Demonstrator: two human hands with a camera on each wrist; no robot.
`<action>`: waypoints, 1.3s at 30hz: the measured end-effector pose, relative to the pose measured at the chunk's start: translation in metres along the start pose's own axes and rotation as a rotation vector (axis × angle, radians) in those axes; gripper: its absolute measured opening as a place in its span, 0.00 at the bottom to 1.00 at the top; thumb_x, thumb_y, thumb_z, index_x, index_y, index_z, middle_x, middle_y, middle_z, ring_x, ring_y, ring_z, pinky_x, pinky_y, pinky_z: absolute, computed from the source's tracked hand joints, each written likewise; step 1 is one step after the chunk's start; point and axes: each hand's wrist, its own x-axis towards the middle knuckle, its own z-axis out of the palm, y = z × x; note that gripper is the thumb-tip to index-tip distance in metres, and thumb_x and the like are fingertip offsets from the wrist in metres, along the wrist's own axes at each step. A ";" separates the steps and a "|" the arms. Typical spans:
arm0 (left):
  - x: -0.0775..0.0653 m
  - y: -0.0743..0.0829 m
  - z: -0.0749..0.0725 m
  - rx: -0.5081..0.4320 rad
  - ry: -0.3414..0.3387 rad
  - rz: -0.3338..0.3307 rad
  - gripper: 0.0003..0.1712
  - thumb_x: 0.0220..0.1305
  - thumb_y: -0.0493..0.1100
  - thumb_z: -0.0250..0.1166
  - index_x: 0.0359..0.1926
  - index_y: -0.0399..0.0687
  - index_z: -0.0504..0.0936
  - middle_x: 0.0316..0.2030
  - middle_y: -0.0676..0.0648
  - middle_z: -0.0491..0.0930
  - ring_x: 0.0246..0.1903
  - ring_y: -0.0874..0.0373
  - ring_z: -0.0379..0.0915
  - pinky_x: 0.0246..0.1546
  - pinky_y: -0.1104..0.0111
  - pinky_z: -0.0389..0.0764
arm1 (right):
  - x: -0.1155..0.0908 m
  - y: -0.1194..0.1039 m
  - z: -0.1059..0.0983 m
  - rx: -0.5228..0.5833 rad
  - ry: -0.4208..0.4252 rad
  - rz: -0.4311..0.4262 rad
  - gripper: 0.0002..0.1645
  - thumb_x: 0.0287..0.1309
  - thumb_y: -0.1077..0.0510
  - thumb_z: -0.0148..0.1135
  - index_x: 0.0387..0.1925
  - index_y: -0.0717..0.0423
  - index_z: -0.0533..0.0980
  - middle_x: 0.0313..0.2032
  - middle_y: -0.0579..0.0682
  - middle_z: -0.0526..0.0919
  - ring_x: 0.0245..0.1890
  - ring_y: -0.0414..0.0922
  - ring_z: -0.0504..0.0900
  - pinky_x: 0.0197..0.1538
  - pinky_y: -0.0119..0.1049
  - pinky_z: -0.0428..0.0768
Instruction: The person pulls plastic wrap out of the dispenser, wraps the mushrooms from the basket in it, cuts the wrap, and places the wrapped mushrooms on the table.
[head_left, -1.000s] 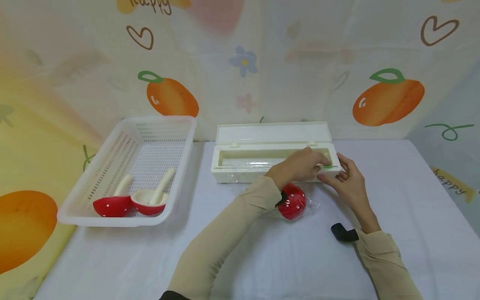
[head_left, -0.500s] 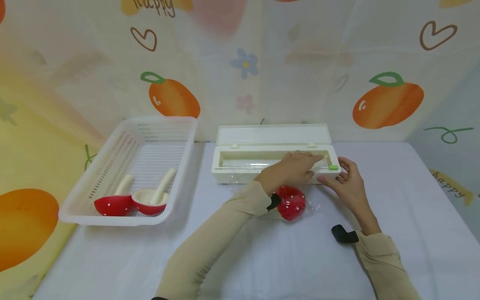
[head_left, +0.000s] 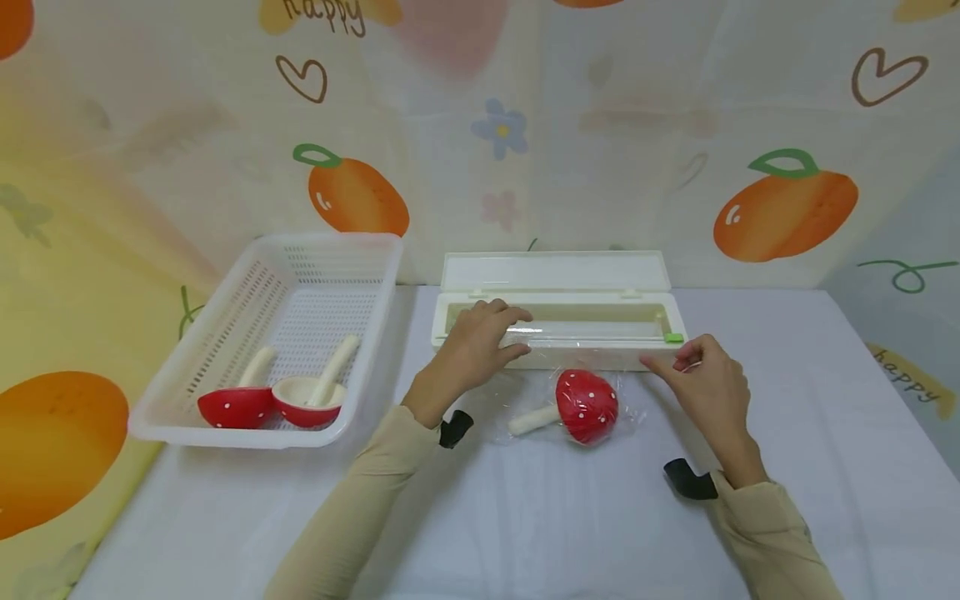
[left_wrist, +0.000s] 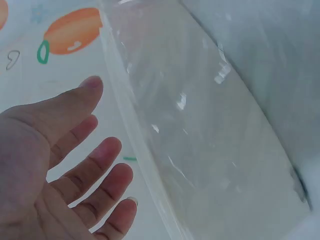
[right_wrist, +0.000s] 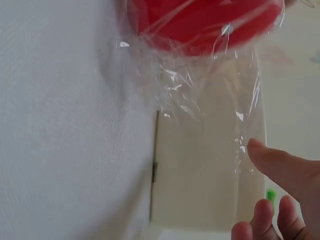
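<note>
A long white cling film box (head_left: 600,360) stands at the back with its lid up and a roll of film (head_left: 607,330) inside. Over its left end my left hand (head_left: 476,337) hovers with spread fingers and nothing in them; the left wrist view shows the box's side beyond the fingertips. At the right front corner my right hand (head_left: 712,387) has its thumb extended, its tip right at the box's edge, the fingers loosely bent. In front lies a red, white-dotted spoon (head_left: 587,406) with a white handle, under crinkled cling film (right_wrist: 175,90), bowl's back up.
To the left, a white perforated basket (head_left: 142,427) holds two similar red spoons (head_left: 236,408). A small green slider (head_left: 674,337) sits at the right end of the box. Behind the box hangs a printed cloth (head_left: 600,192).
My left hand has moved left from the box's right end, where it was at the green slider, to the left end. The spoon's handle has come into sight. The right hand has barely moved.
</note>
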 end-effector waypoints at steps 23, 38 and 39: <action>-0.032 -0.033 0.005 0.083 0.154 -0.058 0.04 0.59 0.34 0.70 0.33 0.47 0.85 0.28 0.48 0.82 0.32 0.51 0.77 0.34 0.61 0.77 | -0.003 0.001 0.009 0.203 0.064 -0.347 0.09 0.57 0.63 0.70 0.38 0.64 0.82 0.36 0.59 0.87 0.32 0.28 0.80 0.37 0.08 0.70; -0.038 -0.031 0.013 0.060 0.161 0.003 0.10 0.61 0.36 0.66 0.44 0.45 0.83 0.30 0.46 0.80 0.32 0.50 0.75 0.32 0.59 0.77 | -0.013 0.001 0.005 0.264 -0.113 -0.417 0.13 0.68 0.65 0.57 0.52 0.62 0.78 0.39 0.57 0.82 0.37 0.25 0.75 0.42 0.12 0.73; -0.037 -0.031 0.014 0.065 0.163 0.008 0.10 0.61 0.38 0.68 0.44 0.46 0.82 0.29 0.46 0.80 0.32 0.50 0.75 0.32 0.59 0.77 | -0.014 0.000 0.004 0.257 -0.130 -0.405 0.15 0.66 0.64 0.59 0.53 0.62 0.77 0.39 0.56 0.81 0.38 0.28 0.76 0.42 0.13 0.73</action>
